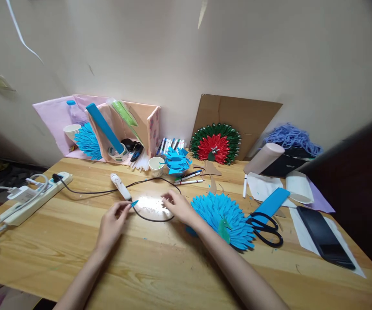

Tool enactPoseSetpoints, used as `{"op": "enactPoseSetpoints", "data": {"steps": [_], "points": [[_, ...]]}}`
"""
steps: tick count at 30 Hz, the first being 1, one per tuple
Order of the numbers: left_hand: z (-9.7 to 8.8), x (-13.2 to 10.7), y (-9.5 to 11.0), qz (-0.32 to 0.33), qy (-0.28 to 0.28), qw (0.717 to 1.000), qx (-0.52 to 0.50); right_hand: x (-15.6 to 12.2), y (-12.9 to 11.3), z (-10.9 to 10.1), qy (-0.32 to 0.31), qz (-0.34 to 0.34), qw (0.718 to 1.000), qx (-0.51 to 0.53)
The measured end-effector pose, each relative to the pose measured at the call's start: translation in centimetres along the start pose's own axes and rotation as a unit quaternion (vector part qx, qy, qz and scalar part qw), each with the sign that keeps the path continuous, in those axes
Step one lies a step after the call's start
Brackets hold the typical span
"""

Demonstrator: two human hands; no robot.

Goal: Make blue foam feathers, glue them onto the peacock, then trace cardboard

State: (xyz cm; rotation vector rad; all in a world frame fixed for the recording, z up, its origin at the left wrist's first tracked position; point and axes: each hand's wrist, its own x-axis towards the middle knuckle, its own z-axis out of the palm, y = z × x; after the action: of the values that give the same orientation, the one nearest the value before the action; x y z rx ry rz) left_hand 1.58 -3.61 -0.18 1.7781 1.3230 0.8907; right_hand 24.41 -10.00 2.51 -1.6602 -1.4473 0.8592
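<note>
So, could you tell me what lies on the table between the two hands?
Head view: a loop of black cord on bare wooden table lies between the left hand and the right hand.

Smooth varnished wood table [76, 241], matt blue paper peacock [221, 217], glossy black phone [324, 237], perhaps plastic glue gun [120, 186]

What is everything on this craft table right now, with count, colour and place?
table: one, light wood, under everything
power strip: one, white, left edge
glue gun: one, white, centre
paper fan: one, blue, right of centre
fan decoration: one, red and green, against cardboard at back
scissors: one, black, right of paper fan
phone: one, black, far right
yarn: one bundle, purple, back right
paper piece: one, blue, pinched in left hand
left hand: one, pinching paper piece
right hand: one, resting on table
</note>
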Motion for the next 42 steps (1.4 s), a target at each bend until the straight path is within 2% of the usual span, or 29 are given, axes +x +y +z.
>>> {"op": "enactPoseSetpoints", "data": {"steps": [3,6,10,13,17,20,23,28,42], "points": [[-2.6,-0.2,-2.3,-0.041,0.096,0.994,-0.014,2.2,-2.1,4.9,0.009,-0.056,0.998,-0.022],[-4.4,0.9,-3.1,-0.059,0.176,0.982,-0.02,4.2,-4.0,8.8,0.035,-0.084,0.994,-0.058],[-5.6,3.8,-3.2,-0.046,0.188,0.981,-0.025,6.5,-5.3,12.6,0.063,-0.08,0.991,-0.093],[-5.6,5.0,-3.7,-0.043,0.206,0.977,-0.022,7.8,-5.3,14.1,0.078,-0.07,0.989,-0.101],[-5.4,4.7,-4.5,-0.049,0.211,0.976,-0.033,8.0,-4.8,14.1,0.061,-0.078,0.992,-0.079],[-5.4,4.2,-4.8,-0.057,0.215,0.974,-0.041,6.8,-4.3,13.4,0.035,-0.099,0.994,0.008],[-5.4,4.1,-5.0,-0.067,0.219,0.972,-0.044,5.1,-4.0,13.0,-0.007,-0.087,0.993,0.074],[-5.4,4.1,-5.3,-0.082,0.228,0.969,-0.043,4.1,-4.2,13.1,-0.048,-0.094,0.992,0.065],[-5.3,3.8,-5.0,-0.083,0.229,0.969,-0.035,4.2,-3.8,13.4,-0.04,-0.089,0.995,0.038]]}}
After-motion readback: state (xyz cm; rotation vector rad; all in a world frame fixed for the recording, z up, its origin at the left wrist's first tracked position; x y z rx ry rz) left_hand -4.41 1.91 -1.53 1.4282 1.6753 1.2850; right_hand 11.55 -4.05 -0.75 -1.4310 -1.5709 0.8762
